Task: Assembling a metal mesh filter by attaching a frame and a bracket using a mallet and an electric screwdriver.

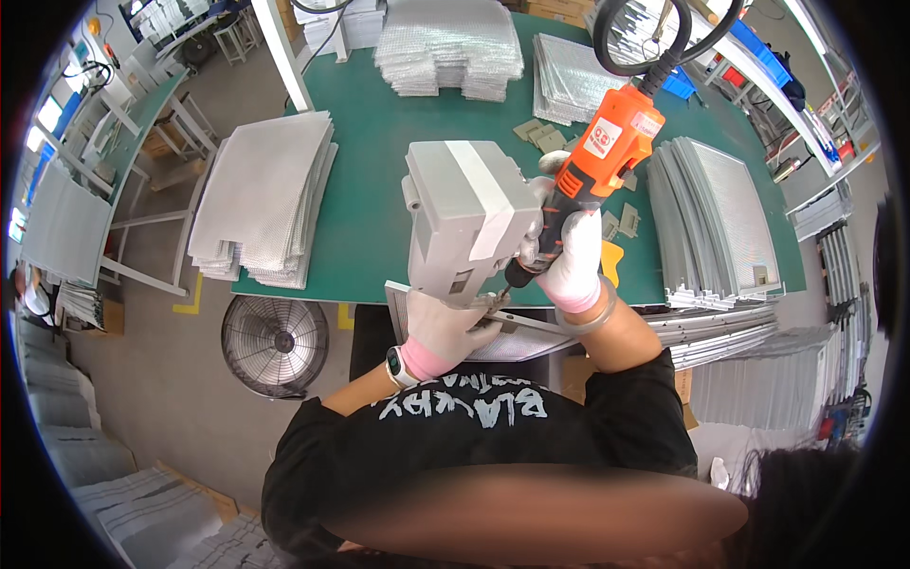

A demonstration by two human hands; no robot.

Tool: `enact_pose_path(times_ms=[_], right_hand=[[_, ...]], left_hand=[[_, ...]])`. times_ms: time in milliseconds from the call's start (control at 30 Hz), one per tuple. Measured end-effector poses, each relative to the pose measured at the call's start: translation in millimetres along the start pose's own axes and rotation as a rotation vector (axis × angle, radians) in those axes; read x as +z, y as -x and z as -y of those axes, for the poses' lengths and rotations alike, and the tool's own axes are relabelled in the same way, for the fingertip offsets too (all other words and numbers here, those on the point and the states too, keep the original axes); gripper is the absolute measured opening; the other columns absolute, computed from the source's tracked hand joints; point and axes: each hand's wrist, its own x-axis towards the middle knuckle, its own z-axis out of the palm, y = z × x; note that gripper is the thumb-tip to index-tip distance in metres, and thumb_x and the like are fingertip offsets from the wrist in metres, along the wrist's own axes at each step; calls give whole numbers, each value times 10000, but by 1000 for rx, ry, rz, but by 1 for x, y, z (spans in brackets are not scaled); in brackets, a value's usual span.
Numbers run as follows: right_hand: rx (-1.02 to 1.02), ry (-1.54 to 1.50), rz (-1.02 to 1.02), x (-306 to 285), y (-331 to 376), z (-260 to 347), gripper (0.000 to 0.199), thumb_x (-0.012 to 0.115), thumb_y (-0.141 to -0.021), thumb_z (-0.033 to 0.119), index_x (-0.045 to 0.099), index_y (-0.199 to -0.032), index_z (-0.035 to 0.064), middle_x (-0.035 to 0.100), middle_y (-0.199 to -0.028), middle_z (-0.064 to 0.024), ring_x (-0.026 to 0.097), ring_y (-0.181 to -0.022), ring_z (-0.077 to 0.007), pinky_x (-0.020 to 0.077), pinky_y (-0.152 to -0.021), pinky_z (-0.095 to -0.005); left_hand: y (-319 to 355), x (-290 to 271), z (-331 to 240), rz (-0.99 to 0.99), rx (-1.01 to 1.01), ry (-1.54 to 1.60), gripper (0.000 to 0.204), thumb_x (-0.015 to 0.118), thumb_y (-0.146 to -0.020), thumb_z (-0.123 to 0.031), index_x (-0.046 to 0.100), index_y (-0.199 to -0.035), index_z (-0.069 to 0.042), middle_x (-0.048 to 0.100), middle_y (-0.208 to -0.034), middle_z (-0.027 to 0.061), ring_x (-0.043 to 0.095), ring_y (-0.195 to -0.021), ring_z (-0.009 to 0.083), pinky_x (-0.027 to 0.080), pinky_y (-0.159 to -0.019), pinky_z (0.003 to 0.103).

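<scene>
My right hand (pixel 576 254), in a white and grey glove, is wrapped round an orange and black electric screwdriver (pixel 607 142). The tool slants down to the left, its tip close to my left fingertips. My gloved left hand (pixel 445 327) is closed over the edge of a framed mesh panel (pixel 531 341) below the table's front edge. Its thumb and fingers pinch at a small metal part (pixel 497 302) too small to name. A grey plastic box (pixel 441 204) with a white strip across it stands just beyond that hand and hides part of the work.
Stacks of mesh sheets (pixel 265 190) lie on the green table (pixel 365 209) at left and back. Framed panels (pixel 720 218) stand at the right. Small beige plates (pixel 545 136) are scattered behind the tool. A floor fan (pixel 275 346) stands at the lower left; a coiled cable (pixel 654 38) hangs above.
</scene>
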Motion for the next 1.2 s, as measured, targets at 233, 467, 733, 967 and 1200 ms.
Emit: enact_pose_path(times_ms=[233,467,733,967,1200], right_hand=[[-3,-2,-20,0,-4,10,659,643,-892,484,350,-1291,49,555,-763,-67,525,-576,-110,403,-469,-216],[-265,634,-201,2,-81,92,354,544,-963,290,498,-1238,72,600,-883,-47,541,-657,-100,422,-559,-223],[-698,1399,-209,-46,-153,178,601,632,-898,157,377,-1401,-49,501,-1349,-186,462,-1247,-251,368,-1040,-329],[-823,2063,-319,-57,-127,145,725,671,-828,173,339,-1449,-2,344,-1485,-203,253,-1412,-379,217,-1160,-397],[-118,1868,521,-32,-23,107,667,685,-811,160,426,-1415,43,661,-1020,-180,655,-874,-301,509,-815,-374]], left_hand=[[-6,-5,-2,11,15,-34,289,775,-623,-257,713,-881,-144,616,-744,6,600,-720,226,423,-675,396],[-22,-21,14,74,98,-204,294,748,-653,-306,642,-859,-124,541,-629,37,553,-594,250,395,-586,408],[-162,-64,81,218,49,-297,372,611,-775,-464,669,-750,-97,655,-731,104,649,-725,289,489,-686,405],[-197,-49,87,325,-55,-394,410,556,-783,-491,725,-819,-120,682,-782,115,667,-774,280,521,-706,377],[-175,-37,17,155,421,-301,319,592,-766,-452,624,-672,-149,598,-637,82,613,-634,250,435,-639,400]])
